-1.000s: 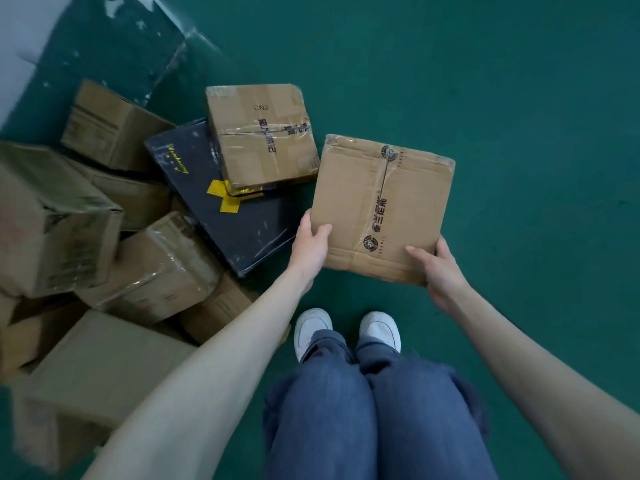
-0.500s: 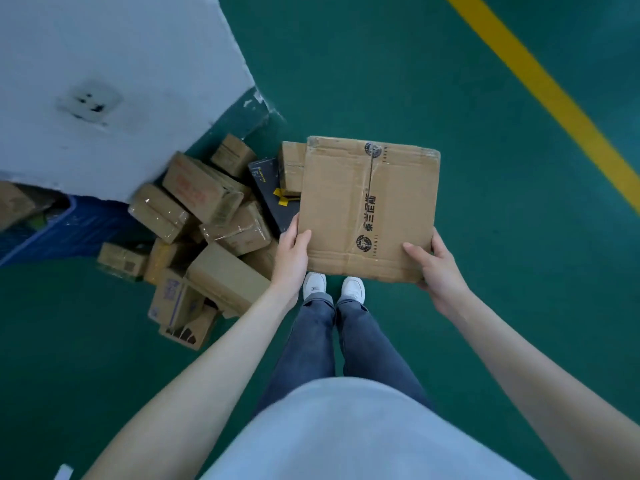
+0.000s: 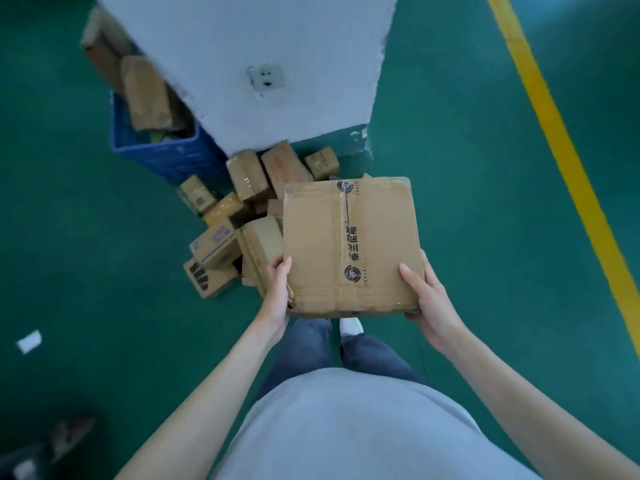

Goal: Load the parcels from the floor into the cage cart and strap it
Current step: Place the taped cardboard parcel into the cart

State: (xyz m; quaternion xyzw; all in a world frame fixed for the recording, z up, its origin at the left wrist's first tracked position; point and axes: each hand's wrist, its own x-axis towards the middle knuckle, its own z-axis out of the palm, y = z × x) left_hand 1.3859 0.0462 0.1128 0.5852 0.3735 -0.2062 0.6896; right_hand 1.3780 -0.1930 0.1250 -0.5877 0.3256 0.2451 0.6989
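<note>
Held parcel: a flat square cardboard box [image 3: 349, 244], sealed with clear tape and printed with dark characters along the seam, is carried in the air in front of the person's body, above the shoes and the green floor [image 3: 467, 202].
Left hand: the left hand [image 3: 277, 289] grips the box's near left corner, thumb lying on the top face, the other fingers wrapped under the edge and out of sight.
Right hand: the right hand [image 3: 427, 299] grips the near right corner, thumb flat on top, fingers curled beneath.
Remaining parcels: a heap of cardboard parcels [image 3: 249, 202] lies on the floor at the foot of a white pillar [image 3: 242, 46], partly hidden behind the held box.
Blue crate: a blue crate [image 3: 166, 154] left of the pillar holds more boxes.
Floor marking: a yellow line [image 3: 561, 150] runs along the right.
</note>
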